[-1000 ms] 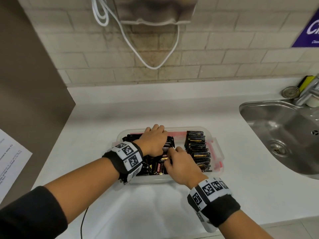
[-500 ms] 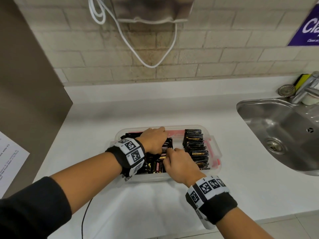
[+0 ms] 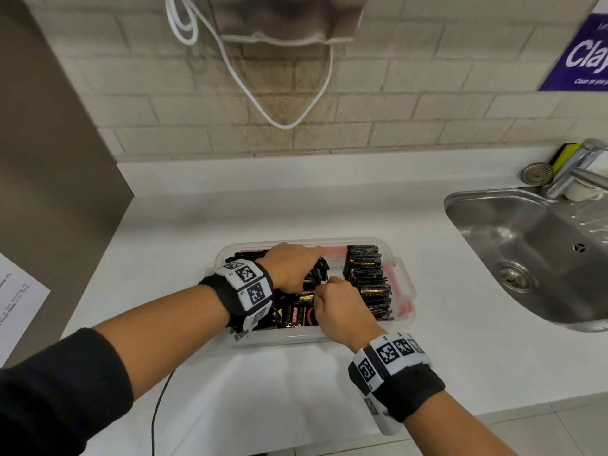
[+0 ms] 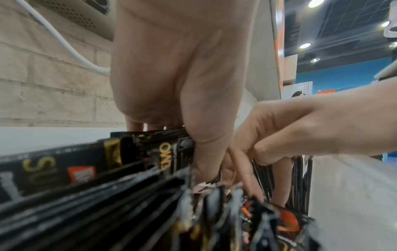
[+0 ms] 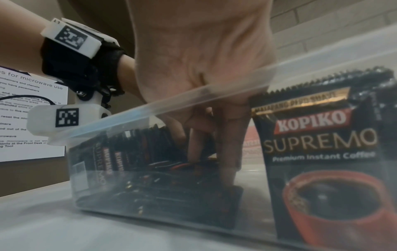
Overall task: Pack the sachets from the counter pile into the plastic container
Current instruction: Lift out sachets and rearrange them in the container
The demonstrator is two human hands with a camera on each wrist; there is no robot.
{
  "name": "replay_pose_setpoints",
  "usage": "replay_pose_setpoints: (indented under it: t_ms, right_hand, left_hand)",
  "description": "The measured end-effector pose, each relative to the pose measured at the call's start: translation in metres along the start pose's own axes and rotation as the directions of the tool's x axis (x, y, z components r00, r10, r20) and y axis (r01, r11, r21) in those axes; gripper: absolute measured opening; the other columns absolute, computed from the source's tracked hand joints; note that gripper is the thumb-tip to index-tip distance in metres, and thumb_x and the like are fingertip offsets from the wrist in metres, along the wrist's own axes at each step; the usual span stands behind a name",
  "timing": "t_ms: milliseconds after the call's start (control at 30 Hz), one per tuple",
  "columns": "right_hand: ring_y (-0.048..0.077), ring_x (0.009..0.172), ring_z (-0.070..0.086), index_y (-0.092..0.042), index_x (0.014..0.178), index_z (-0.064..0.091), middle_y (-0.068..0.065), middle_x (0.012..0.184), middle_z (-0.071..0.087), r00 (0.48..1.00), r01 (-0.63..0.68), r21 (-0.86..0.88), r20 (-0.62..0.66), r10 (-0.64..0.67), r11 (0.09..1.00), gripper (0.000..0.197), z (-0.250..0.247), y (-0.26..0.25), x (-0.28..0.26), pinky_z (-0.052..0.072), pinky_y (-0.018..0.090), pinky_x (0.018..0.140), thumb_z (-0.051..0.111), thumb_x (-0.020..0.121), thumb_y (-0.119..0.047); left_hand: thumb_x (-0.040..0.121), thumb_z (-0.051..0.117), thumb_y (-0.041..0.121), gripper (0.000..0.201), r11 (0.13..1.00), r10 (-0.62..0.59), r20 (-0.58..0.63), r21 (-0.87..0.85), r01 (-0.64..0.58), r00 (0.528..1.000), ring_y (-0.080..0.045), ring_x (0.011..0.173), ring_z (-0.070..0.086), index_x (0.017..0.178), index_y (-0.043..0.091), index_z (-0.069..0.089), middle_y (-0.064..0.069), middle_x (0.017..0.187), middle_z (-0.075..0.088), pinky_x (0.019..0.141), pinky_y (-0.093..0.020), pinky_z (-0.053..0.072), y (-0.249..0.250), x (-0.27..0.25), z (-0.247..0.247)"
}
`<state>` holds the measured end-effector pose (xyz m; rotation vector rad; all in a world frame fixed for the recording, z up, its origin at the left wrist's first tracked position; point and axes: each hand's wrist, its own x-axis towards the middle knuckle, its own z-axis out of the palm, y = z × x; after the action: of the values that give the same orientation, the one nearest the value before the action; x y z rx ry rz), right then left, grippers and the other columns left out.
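Two hands work inside the plastic container (image 3: 403, 284), and we start with them. Our left hand (image 3: 291, 269) curls over the top of a standing bundle of black sachets (image 3: 317, 274) at the tub's 9 o'clock half; in the left wrist view the thumb (image 4: 206, 139) and fingers clamp that bundle from both sides. Our right hand (image 3: 340, 306) sits just at 4 o'clock of the left one, knuckles up, fingers bent down into the gap; in the right wrist view its fingertips (image 5: 227, 173) reach among the loose sachets (image 3: 296, 315) lying flat on the floor of the tub. Whether they actually pinch one, we cannot tell.

At 3 o'clock of both hands a second row of sachets (image 3: 365, 279) stands on edge, tightly packed, running from the far wall toward the near wall. In the right wrist view its front packet (image 5: 322, 161) reads Kopiko Supremo.

Farther out, the container rests on a white counter (image 3: 329, 199). A steel sink (image 3: 539, 251) lies at 3 o'clock, well apart, with a tap (image 3: 572, 172) at its far edge. At 12 o'clock a white cable (image 3: 250, 90) loops down the brick wall. A printed sheet (image 3: 16, 301) hangs at 9 o'clock.
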<state>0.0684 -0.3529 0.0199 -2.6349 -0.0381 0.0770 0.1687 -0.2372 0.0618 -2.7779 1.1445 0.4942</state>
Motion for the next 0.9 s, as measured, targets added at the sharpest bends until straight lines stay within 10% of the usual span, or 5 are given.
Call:
replay_pose_setpoints:
  t_ms: [167, 600, 733, 900]
  right_hand:
    - [0.021, 0.074, 0.047, -0.003, 0.091, 0.069, 0.007, 0.086, 0.053, 0.999, -0.002, -0.011, -0.037, 0.001, 1.000, 0.026, 0.002, -0.001, -0.002, 0.034, 0.027, 0.064, 0.045, 0.095, -0.010]
    - [0.027, 0.093, 0.056, -0.005, 0.093, 0.069, 0.009, 0.095, 0.061, 0.997, 0.069, 0.057, -0.043, -0.067, 0.996, 0.026, -0.004, -0.004, -0.007, 0.048, 0.038, 0.081, 0.043, 0.093, -0.004]
    - [0.026, 0.100, 0.051, -0.008, 0.091, 0.071, 0.006, 0.094, 0.063, 0.986, 0.153, 0.082, -0.074, -0.147, 0.985, 0.029, -0.006, -0.002, -0.006, 0.045, 0.038, 0.089, 0.046, 0.087, 0.005]
    - [0.014, 0.095, 0.054, -0.013, 0.101, 0.065, 0.000, 0.095, 0.063, 0.953, 0.246, 0.311, -0.251, -0.170, 0.918, 0.032, -0.016, -0.007, -0.007, 0.048, 0.034, 0.085, 0.051, 0.078, 0.005]
  left_hand:
    - [0.084, 0.074, 0.019, 0.063, 0.997, 0.041, -0.145, -0.056, -0.050, 0.989, -0.020, 0.087, 0.049, 0.134, 0.014, 0.037, 0.006, 0.089, 0.046, 0.085, -0.034, 0.039, -0.002, -0.005, -0.005]
    - [0.082, 0.074, 0.014, 0.052, 0.809, -0.066, -0.316, -0.572, -0.134, 0.947, -0.007, 0.066, 0.046, 0.109, 0.021, 0.031, 0.003, 0.083, 0.052, 0.050, -0.015, 0.037, -0.039, -0.035, -0.028]
    - [0.082, 0.074, 0.015, 0.049, 0.742, -0.106, -0.326, -0.655, -0.144, 0.939, -0.012, 0.073, 0.050, 0.111, 0.021, 0.035, -0.003, 0.092, 0.059, 0.059, -0.026, 0.042, -0.042, -0.043, -0.032]
    - [0.079, 0.082, 0.015, 0.052, 0.525, -0.165, -0.344, -0.824, -0.213, 0.924, 0.002, 0.079, 0.062, 0.112, 0.035, 0.048, 0.007, 0.099, 0.068, 0.071, -0.013, 0.050, -0.045, -0.057, -0.042]
